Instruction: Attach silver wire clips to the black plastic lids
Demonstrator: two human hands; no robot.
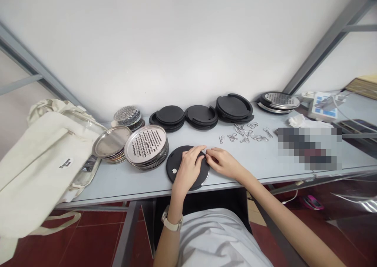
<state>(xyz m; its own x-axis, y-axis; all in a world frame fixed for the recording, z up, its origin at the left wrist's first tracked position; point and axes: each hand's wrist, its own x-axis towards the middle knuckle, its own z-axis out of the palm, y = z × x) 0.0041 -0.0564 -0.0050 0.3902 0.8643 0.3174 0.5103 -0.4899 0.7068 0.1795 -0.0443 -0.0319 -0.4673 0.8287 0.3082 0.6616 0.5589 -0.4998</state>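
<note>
One black disc beneath the left hand

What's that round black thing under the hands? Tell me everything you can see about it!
The round black disc lies flat on the grey table, near its front edge. It looks like matte plastic, with a small white mark on its left side and a shiny, silvery line along its lower right rim. The left hand rests across it, hiding its middle. The right hand has its fingertips at the upper right rim.
</note>
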